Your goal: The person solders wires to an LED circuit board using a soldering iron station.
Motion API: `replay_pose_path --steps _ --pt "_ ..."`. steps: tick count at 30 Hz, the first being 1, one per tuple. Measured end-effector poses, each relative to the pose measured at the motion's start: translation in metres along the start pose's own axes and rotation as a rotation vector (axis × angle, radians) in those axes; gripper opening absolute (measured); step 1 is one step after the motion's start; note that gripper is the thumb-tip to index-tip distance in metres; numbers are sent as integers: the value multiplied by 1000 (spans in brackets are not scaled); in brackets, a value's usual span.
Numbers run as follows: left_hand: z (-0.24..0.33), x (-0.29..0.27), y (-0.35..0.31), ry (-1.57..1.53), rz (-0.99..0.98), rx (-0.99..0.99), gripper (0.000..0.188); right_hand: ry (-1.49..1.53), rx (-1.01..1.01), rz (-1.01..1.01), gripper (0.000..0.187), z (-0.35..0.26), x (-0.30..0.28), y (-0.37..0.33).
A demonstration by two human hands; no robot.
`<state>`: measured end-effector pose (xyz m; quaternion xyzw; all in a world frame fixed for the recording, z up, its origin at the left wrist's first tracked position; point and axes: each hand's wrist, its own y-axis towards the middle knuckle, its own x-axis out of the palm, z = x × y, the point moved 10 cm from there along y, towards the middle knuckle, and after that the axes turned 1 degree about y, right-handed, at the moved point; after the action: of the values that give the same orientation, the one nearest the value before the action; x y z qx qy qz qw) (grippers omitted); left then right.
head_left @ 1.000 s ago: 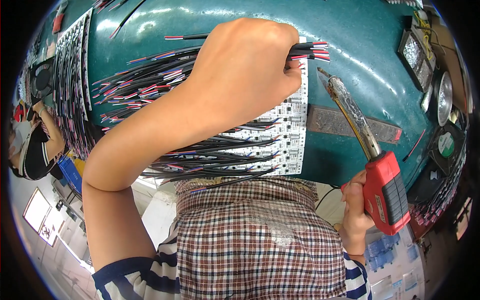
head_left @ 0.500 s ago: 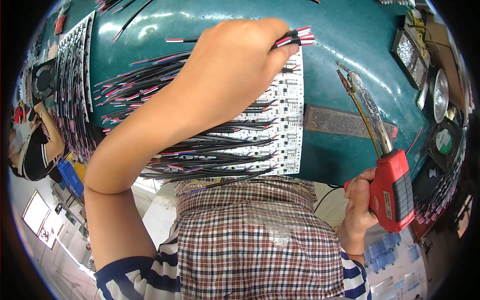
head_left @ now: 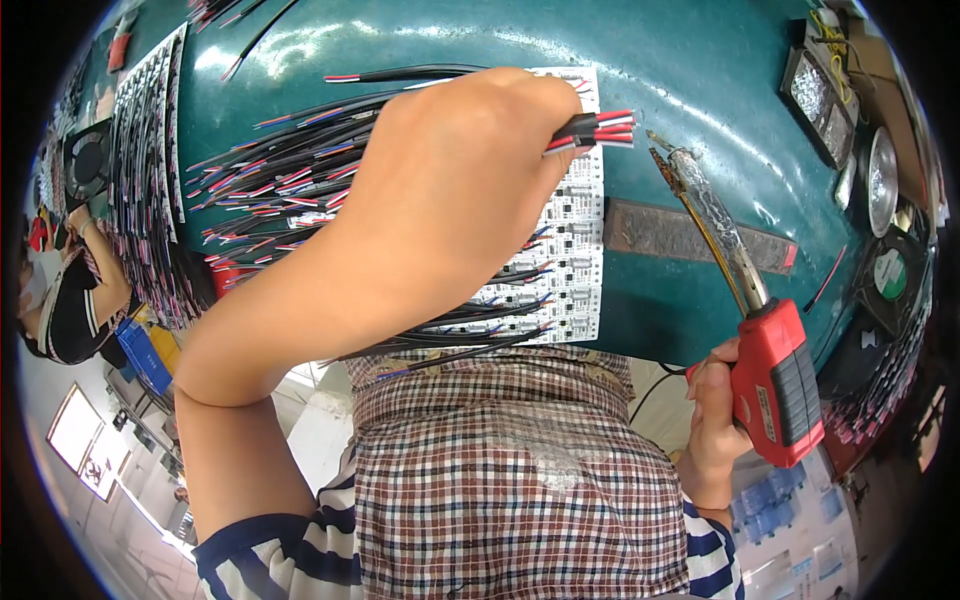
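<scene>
Red-black wire bundle [head_left: 590, 130] pinched in left hand [head_left: 470, 170] over white circuit strip [head_left: 575, 250]; right hand [head_left: 715, 430] clenched on red soldering gun [head_left: 775, 380], right of strip.

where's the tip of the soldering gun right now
In the head view, the soldering gun is in the right hand; its tip lies upper right, beside the wire bundle pinched by the left hand.

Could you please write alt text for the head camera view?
The left hand pinches a black cable with red wire ends over white circuit boards on a green table, while the right hand holds a red soldering gun.
</scene>
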<state>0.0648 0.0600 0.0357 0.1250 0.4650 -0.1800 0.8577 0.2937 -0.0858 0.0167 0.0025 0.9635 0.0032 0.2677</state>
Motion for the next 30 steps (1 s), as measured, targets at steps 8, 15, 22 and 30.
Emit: replay_pose_path --steps 8,15,22,30 --pt "-3 20 -3 -17 -138 -55 15 23 153 54 29 9 -3 -10" --pt "-13 32 -4 -78 -171 -122 14 10 204 -40 23 11 1 -7" --pt "-14 35 -4 -52 -176 -118 14 -41 122 -86 23 7 6 -4" --pt "-14 36 -4 -35 -142 -103 15 70 117 -130 29 6 15 2"
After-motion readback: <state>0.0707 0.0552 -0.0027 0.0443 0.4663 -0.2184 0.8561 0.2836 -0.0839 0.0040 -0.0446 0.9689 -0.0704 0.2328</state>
